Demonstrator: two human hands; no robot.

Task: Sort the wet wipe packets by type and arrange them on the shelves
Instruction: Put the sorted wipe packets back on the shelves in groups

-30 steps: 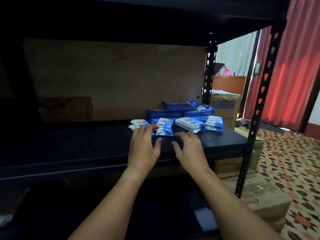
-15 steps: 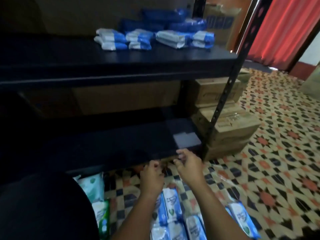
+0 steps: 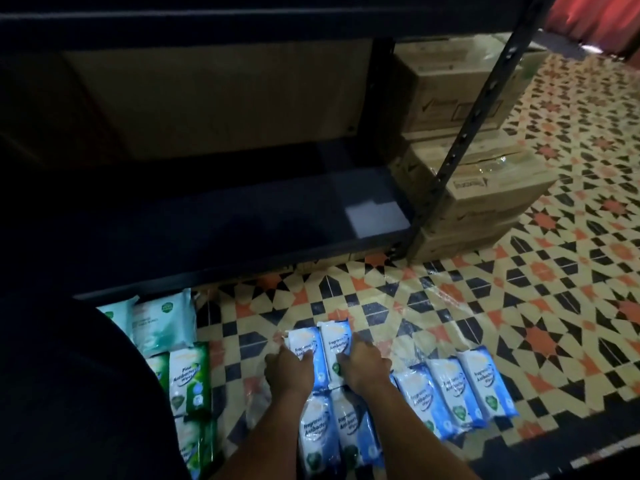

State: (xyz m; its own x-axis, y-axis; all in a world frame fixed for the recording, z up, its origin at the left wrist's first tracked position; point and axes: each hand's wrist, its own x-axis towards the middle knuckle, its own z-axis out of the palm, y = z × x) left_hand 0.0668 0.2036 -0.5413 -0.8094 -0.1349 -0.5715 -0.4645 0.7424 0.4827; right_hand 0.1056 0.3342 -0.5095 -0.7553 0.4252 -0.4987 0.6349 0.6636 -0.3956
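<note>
Several blue-and-white wet wipe packets lie on the patterned floor in front of the dark shelf unit. My left hand point(image 3: 289, 370) grips the left edge of one blue packet point(image 3: 305, 342), thumb on its face. My right hand point(image 3: 363, 370) grips the right edge of the blue packet beside it point(image 3: 335, 341). These two packets lie side by side, touching. Two more blue packets point(image 3: 320, 431) lie under my forearms, and three blue packets point(image 3: 450, 389) lie in a row to the right. Green packets point(image 3: 190, 379) and pale green packets point(image 3: 162, 320) lie at the left.
The bottom shelf point(image 3: 242, 230) sits just above the floor, dark and bare where visible. A slotted black post point(image 3: 464, 133) stands at its right corner. Stacked cardboard boxes point(image 3: 485, 188) sit right of the post. My dark clothing point(image 3: 69, 375) fills the lower left.
My view dropped from the upper shelf with its blue packets to the floor. Both hands left that shelf, came down past the bottom shelf and took hold of two blue packets.
</note>
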